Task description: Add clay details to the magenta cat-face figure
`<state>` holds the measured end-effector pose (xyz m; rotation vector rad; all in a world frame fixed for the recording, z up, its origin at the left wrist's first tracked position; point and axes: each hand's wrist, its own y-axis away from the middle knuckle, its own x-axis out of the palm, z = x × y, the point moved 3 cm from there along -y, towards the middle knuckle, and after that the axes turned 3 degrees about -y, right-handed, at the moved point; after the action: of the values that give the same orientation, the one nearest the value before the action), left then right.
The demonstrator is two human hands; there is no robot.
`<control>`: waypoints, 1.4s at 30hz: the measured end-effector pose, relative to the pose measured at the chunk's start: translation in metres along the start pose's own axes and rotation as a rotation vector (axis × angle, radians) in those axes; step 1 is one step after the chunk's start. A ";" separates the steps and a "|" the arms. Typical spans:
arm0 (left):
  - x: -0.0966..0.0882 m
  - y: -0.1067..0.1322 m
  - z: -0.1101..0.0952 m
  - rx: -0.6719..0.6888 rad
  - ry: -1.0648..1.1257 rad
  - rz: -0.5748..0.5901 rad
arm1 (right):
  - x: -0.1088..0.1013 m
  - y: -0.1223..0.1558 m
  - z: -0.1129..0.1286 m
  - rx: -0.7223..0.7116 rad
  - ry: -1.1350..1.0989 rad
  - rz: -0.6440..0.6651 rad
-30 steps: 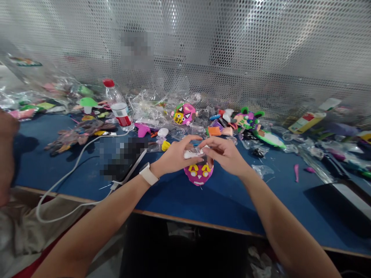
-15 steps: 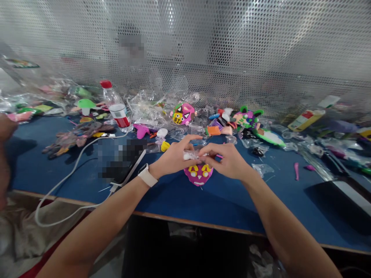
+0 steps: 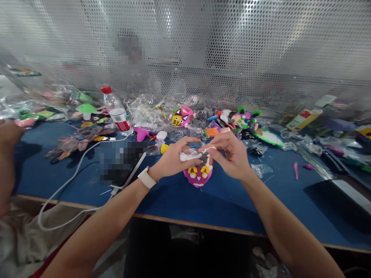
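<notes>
My left hand (image 3: 173,157), with a pale watch (image 3: 147,177) on its wrist, is closed on a white clay lump (image 3: 188,155) that seems to be in clear plastic. Thumb and fingers of my right hand (image 3: 230,154) pinch a thin white piece of clay (image 3: 210,149) beside that lump. Whether the two white parts are joined, I cannot tell. Directly below both hands, a magenta clay face (image 3: 198,179) with yellow and white eyes and a white mouth lies on the blue table (image 3: 228,204). Its top is partly hidden by my hands.
To the left lie a phone (image 3: 127,164) with a white cable (image 3: 72,181) and a red-capped bottle (image 3: 117,112). Clay figures such as a pink-and-yellow mask (image 3: 182,116) stand among plastic wrappers at the back. A dark case (image 3: 336,200) is at right; another person's arm (image 3: 7,162) at far left.
My right hand has drawn slightly up and right from my left hand, and a white strip now shows between its fingertips. The magenta face stays in place.
</notes>
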<state>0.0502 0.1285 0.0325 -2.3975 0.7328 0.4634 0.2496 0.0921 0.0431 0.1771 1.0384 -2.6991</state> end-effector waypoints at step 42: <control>0.000 -0.001 0.008 -0.025 -0.036 -0.059 | 0.005 -0.002 -0.014 0.300 0.021 0.068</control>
<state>0.0497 0.1338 0.0267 -2.4205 0.6421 0.4932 0.2450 0.1017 0.0334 0.2889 0.6138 -2.7814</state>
